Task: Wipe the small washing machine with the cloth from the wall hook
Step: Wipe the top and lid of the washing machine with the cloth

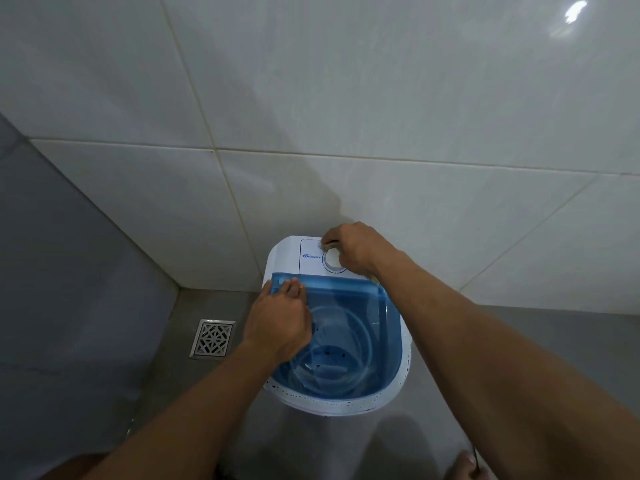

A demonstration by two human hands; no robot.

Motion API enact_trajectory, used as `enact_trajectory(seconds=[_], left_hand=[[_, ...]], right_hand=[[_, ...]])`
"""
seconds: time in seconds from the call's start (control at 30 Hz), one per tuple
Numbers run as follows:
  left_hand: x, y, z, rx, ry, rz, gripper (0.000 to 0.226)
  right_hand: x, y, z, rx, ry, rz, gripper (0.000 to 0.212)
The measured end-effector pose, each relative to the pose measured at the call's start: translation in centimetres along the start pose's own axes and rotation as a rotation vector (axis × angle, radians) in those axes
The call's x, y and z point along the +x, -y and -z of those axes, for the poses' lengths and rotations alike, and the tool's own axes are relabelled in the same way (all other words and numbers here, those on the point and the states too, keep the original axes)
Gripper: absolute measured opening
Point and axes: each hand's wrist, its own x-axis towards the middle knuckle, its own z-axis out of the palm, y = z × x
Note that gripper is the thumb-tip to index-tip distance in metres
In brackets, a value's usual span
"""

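Your right hand [353, 247] is bunched round the cloth [329, 242] at the back of the washer [391, 393]. It sits on the white panel [311, 263], right against the dial [331, 259]. Only a grey scrap of cloth shows past your fingers, with perhaps another bit by the wrist.

Your left hand [280, 320] rests with bent fingers on the back-left corner of the blue lid [346, 306], thumb at the edge. I cannot tell whether it grips that edge or only presses down.

The washer stands on the floor [519, 341] close against the tiled wall [381, 133], with the drain [213, 338] off to its left.

The main risk is the dial. If you rub round it with a balled cloth, you could likely turn it and set the timer going. Work round its base lightly, or pin the knob.

The lid looks like thin clear plastic. If you lean your weight on it through the left hand, it may flex or slip at the hinge line, so brace on the white body if you can.

The washer looks light. A hard push toward the wall could slide or rock it if the left hand lets go.

A loose cloth tail may also snag behind the knob.

Dark specks line the front rim. With so little cloth exposed, you could miss them or merely smear them, so open the cloth out before you move forward.
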Motion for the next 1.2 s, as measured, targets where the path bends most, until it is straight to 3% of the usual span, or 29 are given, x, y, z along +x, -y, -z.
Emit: enact_trajectory(seconds=[0.33,0.57,0.8,1.0,1.2], left_hand=[[-0.2,-0.2,0.7,0.008,-0.019,-0.002,0.062],[-0.2,-0.3,0.9,-0.01,0.032,0.011,0.052],[-0.2,-0.5,0.9,0.009,0.055,0.033,0.053],[-0.2,-0.6,1.0,0.02,0.047,0.043,0.053],[-0.2,-0.7,0.9,-0.001,0.062,0.056,0.055]], right_hand=[[-1.8,-1.5,-0.4,-0.084,-0.07,-0.014,0.041],[-3.9,-1.5,-2.3,-0.135,-0.224,-0.03,0.052],[-5.9,0.4,-5.5,-0.015,-0.365,-0.176,0.062],[-7.8,0.8,-7.1,-0.009,-0.328,-0.149,0.077],[-7.0,-1.2,-5.6,-0.076,-0.322,-0.053,0.071]])
